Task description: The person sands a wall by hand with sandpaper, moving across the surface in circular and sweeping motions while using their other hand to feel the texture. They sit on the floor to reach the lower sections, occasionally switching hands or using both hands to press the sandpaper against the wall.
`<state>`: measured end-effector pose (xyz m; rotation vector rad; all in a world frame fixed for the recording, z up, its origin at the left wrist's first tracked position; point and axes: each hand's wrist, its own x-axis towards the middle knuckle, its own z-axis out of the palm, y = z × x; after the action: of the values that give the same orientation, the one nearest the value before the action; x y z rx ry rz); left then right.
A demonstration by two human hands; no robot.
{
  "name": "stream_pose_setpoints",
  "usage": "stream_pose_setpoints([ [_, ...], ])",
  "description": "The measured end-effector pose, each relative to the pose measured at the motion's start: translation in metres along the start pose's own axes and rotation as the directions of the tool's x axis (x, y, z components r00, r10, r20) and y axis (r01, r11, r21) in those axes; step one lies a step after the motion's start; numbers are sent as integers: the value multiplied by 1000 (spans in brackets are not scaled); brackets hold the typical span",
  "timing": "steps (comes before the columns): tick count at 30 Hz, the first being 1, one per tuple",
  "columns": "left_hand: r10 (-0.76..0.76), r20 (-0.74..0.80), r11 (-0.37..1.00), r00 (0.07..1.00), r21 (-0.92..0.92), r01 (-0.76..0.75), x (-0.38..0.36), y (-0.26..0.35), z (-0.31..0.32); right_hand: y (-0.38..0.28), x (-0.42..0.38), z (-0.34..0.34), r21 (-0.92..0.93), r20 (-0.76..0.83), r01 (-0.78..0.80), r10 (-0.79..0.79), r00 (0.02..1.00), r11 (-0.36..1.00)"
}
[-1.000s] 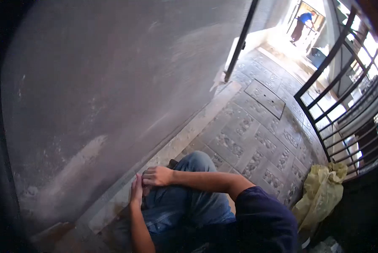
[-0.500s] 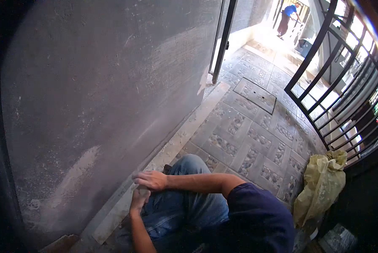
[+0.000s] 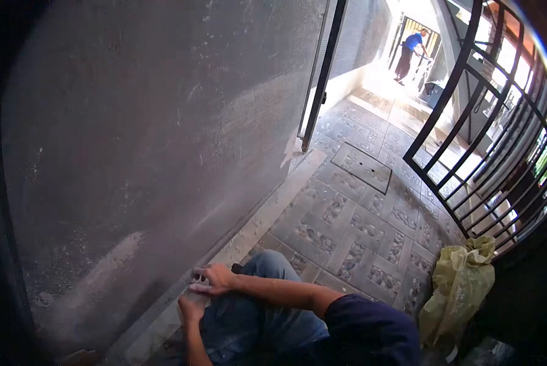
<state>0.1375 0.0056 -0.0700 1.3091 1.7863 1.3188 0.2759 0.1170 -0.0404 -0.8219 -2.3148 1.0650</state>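
Note:
Both of my hands are close together low in the view, above my bent knee in blue jeans (image 3: pixel 273 268) and beside the grey wall (image 3: pixel 139 146). My right hand (image 3: pixel 215 279) is the upper one, its fingers curved and somewhat apart over my left hand (image 3: pixel 192 305). The fingers of my left hand are partly covered and blurred. Something pale and small seems to lie between the hands, too indistinct to name. Pale dust marks the fingers. A light ledge (image 3: pixel 255 229) runs along the foot of the wall.
Patterned paving (image 3: pixel 353 226) with a square cover (image 3: pixel 362 168) stretches ahead. A black barred gate (image 3: pixel 450 146) stands open at the right, above a yellowish sack (image 3: pixel 460 290). A person in a blue top (image 3: pixel 412 46) stands bent forward in the far background.
The camera view has shifted slightly. The fingers of my right hand have spread more, and both hands appear a little lower. The distant person looks more upright.

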Motion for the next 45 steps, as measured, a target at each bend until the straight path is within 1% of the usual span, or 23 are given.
stream_pose_setpoints([
  [1,-1,-1,1000,1000,1,1,1,-14,-1,-1,-1,-1,-41,84,75,-72,994,996],
  [2,-80,82,972,993,226,60,3,-38,-1,-1,-3,-1,-74,170,153,-139,976,985],
  [3,-179,147,890,973,447,96,0,-52,-4,-8,-5,-6,-120,236,115,-85,968,986],
  [5,-162,118,866,980,494,84,-3,-42,-3,26,-4,26,-149,211,113,-80,974,982],
  [6,-139,87,842,987,536,71,-2,-33,-2,27,-3,28,-184,185,113,-78,980,976],
  [10,-135,88,838,987,542,66,-5,-9,-3,26,-2,23,-179,264,128,-78,962,975],
  [12,-73,99,820,992,572,4,-5,3,-2,24,-3,18,-189,264,155,-102,959,970],
  [15,-28,87,786,996,618,-32,-6,-7,-2,21,0,16,-183,324,147,-82,942,972],
  [18,-118,125,763,985,646,10,-2,-16,-8,21,-3,11,-89,282,170,-139,949,981],
  [19,-116,128,763,985,646,6,-1,-18,-8,23,-2,13,-90,278,169,-138,951,982],
  [21,-36,62,802,997,598,-8,-1,-21,-10,22,-1,17,-42,253,24,-13,967,999],
  [22,-39,61,801,997,599,-6,-1,-24,-11,21,-1,17,-39,254,24,-13,967,999],
  [24,86,-79,832,993,555,-28,-1,-26,-12,20,-2,18,-101,92,-11,21,996,995],
  [25,86,-79,831,993,555,-27,-2,-23,-12,20,-1,19,-100,93,-11,20,995,995],
  [27,23,-109,785,994,618,49,-1,-14,-11,24,4,21,-255,140,-53,91,986,965],
  [28,26,-109,786,994,617,48,0,-17,-11,35,6,28,-257,139,-52,91,986,965],
  [30,-4,-129,751,992,655,88,0,-24,-11,41,5,37,-107,26,29,-26,999,994],
  [31,-5,-129,750,992,656,89,-1,-25,-11,41,5,34,-105,27,28,-26,999,994],
  [33,124,-103,806,987,591,-39,-2,-24,-12,43,7,30,-22,151,78,-74,986,997],
  [37,115,-105,855,988,517,-44,-2,-8,-13,46,8,33,81,120,72,-81,989,994],
  [39,42,-98,890,994,455,8,-2,-3,-13,46,8,30,198,193,36,-75,978,980],
  [43,74,-86,918,994,395,-34,-1,-6,-14,42,8,30,207,173,35,-72,982,978],
  [45,125,-91,899,988,431,-74,-2,-6,-11,38,7,28,139,182,-50,25,983,989],
])
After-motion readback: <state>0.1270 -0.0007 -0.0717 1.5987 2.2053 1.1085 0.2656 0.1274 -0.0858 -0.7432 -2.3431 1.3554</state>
